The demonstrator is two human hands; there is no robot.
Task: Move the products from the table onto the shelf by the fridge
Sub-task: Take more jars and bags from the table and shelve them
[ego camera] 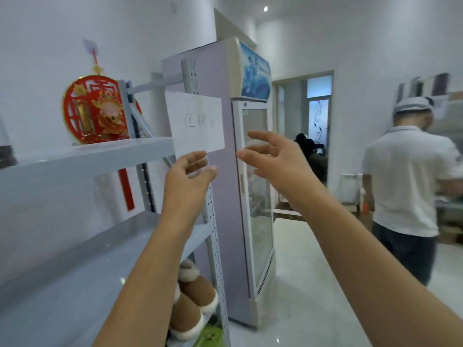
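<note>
left hand (190, 171) pinches the lower edge of a white card (196, 123), held up against the shelf (82, 159) post beside the fridge (225, 146). right hand (273, 156) open, empty, just right of it. no products or table in view; shelf sits left, nearer the left hand.

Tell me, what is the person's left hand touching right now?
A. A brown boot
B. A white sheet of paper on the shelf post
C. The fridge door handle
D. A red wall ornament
B. The left hand has its fingers at the lower edge of the white paper on the shelf upright; the right hand is open and holds nothing.
</note>
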